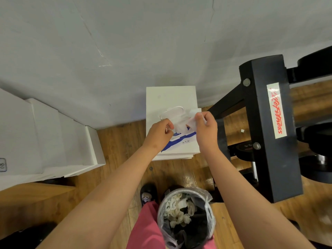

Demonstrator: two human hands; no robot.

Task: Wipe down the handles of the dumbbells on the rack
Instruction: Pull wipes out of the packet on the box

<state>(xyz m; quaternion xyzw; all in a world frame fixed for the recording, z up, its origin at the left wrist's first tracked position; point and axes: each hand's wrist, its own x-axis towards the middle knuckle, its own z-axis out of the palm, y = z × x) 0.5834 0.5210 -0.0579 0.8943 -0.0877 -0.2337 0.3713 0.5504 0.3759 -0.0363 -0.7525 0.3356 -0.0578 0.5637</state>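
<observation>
A white wet wipe (181,125) is stretched between my two hands, above a white and blue pack of wipes (179,139) whose flip lid (173,113) stands open. My left hand (159,133) pinches the wipe's left edge and my right hand (206,126) pinches its right edge. The pack rests on a white box (170,97) on the floor by the wall. The black dumbbell rack (269,123), with a red-lettered sticker, stands at the right. Dark dumbbell ends (319,139) show on its shelves, their handles mostly hidden.
A bin (186,218) lined with a clear bag and holding used wipes stands between my arms at the bottom. White stepped boxes (53,141) fill the left. A grey wall rises behind. Wooden floor lies below, with my pink trouser leg (147,229) and a dark slipper (148,194).
</observation>
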